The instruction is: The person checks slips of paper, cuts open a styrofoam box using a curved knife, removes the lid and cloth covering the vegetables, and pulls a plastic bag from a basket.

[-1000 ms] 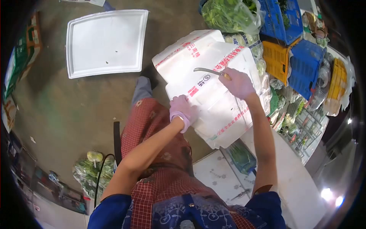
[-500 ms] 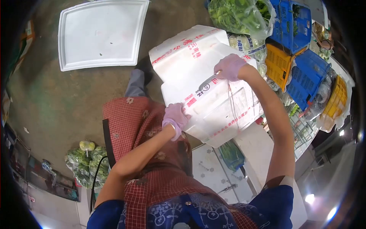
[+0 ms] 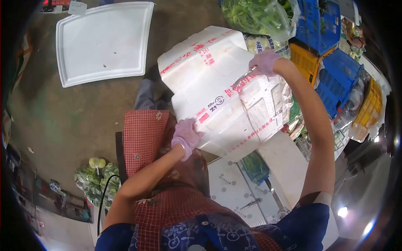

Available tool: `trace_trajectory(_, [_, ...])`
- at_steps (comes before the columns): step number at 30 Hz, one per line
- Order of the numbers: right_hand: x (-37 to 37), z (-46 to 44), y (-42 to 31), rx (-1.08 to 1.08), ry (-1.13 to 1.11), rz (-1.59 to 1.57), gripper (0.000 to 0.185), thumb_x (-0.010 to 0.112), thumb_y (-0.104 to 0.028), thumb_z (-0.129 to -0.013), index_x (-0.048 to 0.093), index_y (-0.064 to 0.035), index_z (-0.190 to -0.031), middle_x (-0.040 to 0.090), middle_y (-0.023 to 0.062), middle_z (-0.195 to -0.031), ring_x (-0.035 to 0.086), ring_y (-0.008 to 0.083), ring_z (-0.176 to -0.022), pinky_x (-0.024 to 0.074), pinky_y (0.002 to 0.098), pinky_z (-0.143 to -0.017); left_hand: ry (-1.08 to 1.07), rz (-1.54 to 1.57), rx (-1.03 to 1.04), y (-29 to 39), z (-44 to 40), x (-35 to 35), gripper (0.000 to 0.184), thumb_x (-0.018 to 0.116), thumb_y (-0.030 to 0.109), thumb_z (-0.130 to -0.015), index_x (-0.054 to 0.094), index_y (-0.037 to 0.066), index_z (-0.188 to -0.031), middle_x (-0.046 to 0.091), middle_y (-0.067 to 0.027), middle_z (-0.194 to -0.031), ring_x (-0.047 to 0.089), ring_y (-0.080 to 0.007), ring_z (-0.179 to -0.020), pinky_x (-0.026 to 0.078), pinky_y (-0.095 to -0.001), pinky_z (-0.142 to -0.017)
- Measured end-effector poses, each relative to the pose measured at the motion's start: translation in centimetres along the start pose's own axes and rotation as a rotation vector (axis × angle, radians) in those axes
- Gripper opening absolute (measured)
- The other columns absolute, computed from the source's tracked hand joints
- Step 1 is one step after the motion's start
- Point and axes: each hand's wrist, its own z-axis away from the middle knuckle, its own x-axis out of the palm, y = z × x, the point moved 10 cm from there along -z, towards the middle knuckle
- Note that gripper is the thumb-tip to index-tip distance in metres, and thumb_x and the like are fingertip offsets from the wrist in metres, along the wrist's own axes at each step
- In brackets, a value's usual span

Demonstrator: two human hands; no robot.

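Note:
A white foam box (image 3: 209,92) with red and dark printed lettering lies tilted in front of me. My left hand (image 3: 187,136), in a thin pink glove, grips the near-left edge of the box with its fingers closed. My right hand (image 3: 266,62), gloved the same way, is closed round a knife (image 3: 242,80) near the far-right part of the box. The blade points left and down over the printed surface, against or very close to the foam. The knife's handle is mostly hidden by my fingers.
A white foam lid (image 3: 104,44) lies on the floor at the upper left. Bagged greens (image 3: 257,19) sit beyond the box, beside blue crates (image 3: 335,83) and a yellow crate (image 3: 303,62) at the right. Bagged vegetables (image 3: 94,180) lie on the floor at the lower left.
My right hand has moved up and to the right with the knife, along the box. My left hand still grips its edge, slightly lower in view. The whole scene has shifted a little.

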Motion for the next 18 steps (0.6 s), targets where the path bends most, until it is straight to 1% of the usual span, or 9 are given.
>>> trace_trajectory(2, [-0.1,0.1,1.7,0.020,0.024,-0.003,0.036,0.055,-0.042,-0.074,0.061,-0.0190,-0.101,0.061,0.0098,-0.093,0.056,0.0263,-0.090,0.0418,0.0334,-0.078,-0.047,0.038,-0.027,-0.6,0.1,0.5,0.052,0.069,0.027,-0.063,0.052,0.002,-0.106,0.055,-0.0121,-0.095,0.048,-0.0281,-0.094,0.037,-0.0357,-0.086])
trace_trajectory(4, [-0.3,0.0,3.1,0.018,0.047,0.030,0.036,0.056,-0.042,-0.073,0.060,-0.0195,-0.102,0.061,0.0101,-0.093,0.056,0.0264,-0.090,0.0419,0.0328,-0.078,-0.036,0.029,-0.003,-0.4,0.2,0.4,0.053,0.069,0.027,-0.064,0.051,0.002,-0.107,0.054,-0.0120,-0.095,0.048,-0.0282,-0.094,0.037,-0.0358,-0.085])
trace_trajectory(7, [-0.8,1.3,7.1,0.153,-0.019,-0.002,0.038,0.057,-0.044,-0.073,0.060,-0.0203,-0.103,0.060,0.0090,-0.096,0.056,0.0271,-0.092,0.0420,0.0334,-0.079,-0.020,0.026,0.015,0.0,0.4,0.1,0.053,0.068,0.026,-0.064,0.051,0.003,-0.108,0.053,-0.0119,-0.096,0.047,-0.0285,-0.094,0.037,-0.0359,-0.085])
trace_trajectory(8, [-0.9,2.0,7.6,0.188,-0.084,-0.007,0.038,0.056,-0.045,-0.074,0.059,-0.0214,-0.104,0.060,0.0087,-0.097,0.056,0.0262,-0.091,0.0424,0.0344,-0.079,-0.014,0.028,0.018,0.1,0.6,0.1,0.053,0.068,0.026,-0.064,0.051,0.003,-0.108,0.053,-0.0118,-0.096,0.047,-0.0287,-0.094,0.037,-0.0359,-0.085])
trace_trajectory(11, [-0.3,2.1,8.8,0.203,0.048,-0.037,0.035,0.059,-0.036,-0.076,0.059,-0.0190,-0.106,0.060,0.0102,-0.096,0.057,0.0264,-0.087,0.0428,0.0335,-0.078,-0.001,0.050,0.000,-0.2,0.7,0.4,0.053,0.067,0.027,-0.064,0.051,0.003,-0.108,0.054,-0.0121,-0.095,0.047,-0.0295,-0.092,0.038,-0.0360,-0.084])
trace_trajectory(12, [-0.5,2.3,9.7,0.211,0.097,-0.044,0.034,0.059,-0.033,-0.076,0.058,-0.0182,-0.107,0.061,0.0108,-0.096,0.058,0.0264,-0.085,0.0430,0.0332,-0.078,0.008,0.036,0.028,0.2,0.7,0.3,0.053,0.067,0.027,-0.064,0.051,0.003,-0.108,0.054,-0.0124,-0.095,0.047,-0.0297,-0.091,0.038,-0.0361,-0.084])
trace_trajectory(15, [0.3,3.4,11.6,0.267,0.031,-0.270,0.033,0.058,-0.031,-0.078,0.058,-0.0174,-0.108,0.061,0.0102,-0.095,0.058,0.0237,-0.080,0.0445,0.0319,-0.074,0.034,0.008,0.082,0.4,1.1,0.3,0.053,0.067,0.028,-0.064,0.051,0.003,-0.108,0.055,-0.0134,-0.093,0.048,-0.0300,-0.090,0.038,-0.0365,-0.083])
trace_trajectory(18, [1.5,3.5,12.7,0.289,0.050,-0.377,0.031,0.057,-0.024,-0.078,0.058,-0.0161,-0.108,0.062,0.0099,-0.091,0.057,0.0209,-0.074,0.0460,0.0304,-0.067,0.040,0.013,0.080,0.0,0.7,1.1,0.052,0.067,0.028,-0.064,0.052,0.002,-0.105,0.055,-0.0143,-0.093,0.048,-0.0301,-0.090,0.039,-0.0370,-0.082])
